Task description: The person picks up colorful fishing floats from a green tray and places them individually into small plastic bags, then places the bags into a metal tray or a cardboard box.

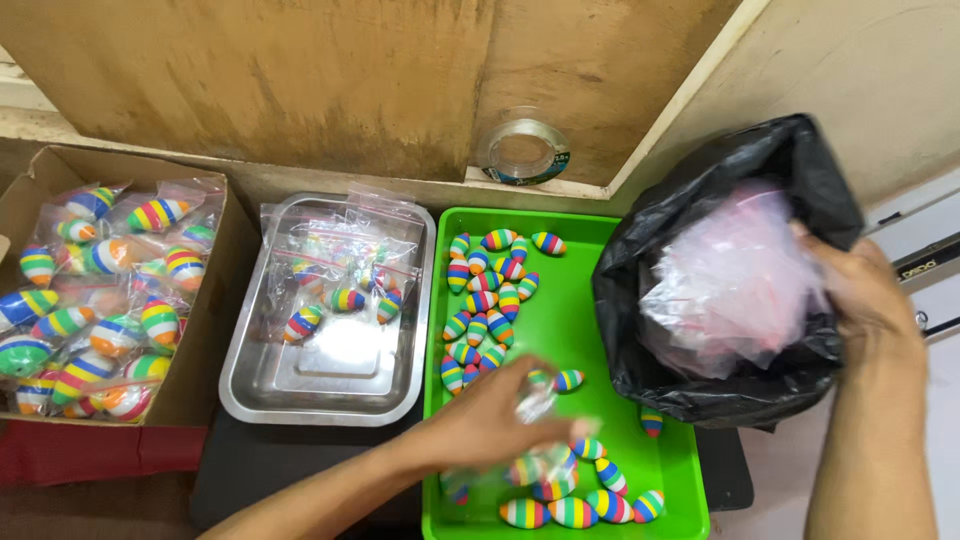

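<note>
My left hand (490, 420) hovers over the green tray (580, 300) and grips a small clear plastic bag (535, 440); it is blurred. Several rainbow-striped egg-shaped toys (480, 300) lie loose on the tray, with more toys (580, 510) along its near edge. My right hand (860, 290) reaches into a black bin bag (700, 250) at the tray's right, touching a bundle of clear plastic bags (730, 290) inside; whether it grips them is unclear.
A steel tray (330, 380) left of the green one holds a few bagged toys (340, 290). A cardboard box (215, 290) at far left is full of bagged toys. A tape roll (522, 152) leans against the wooden board behind.
</note>
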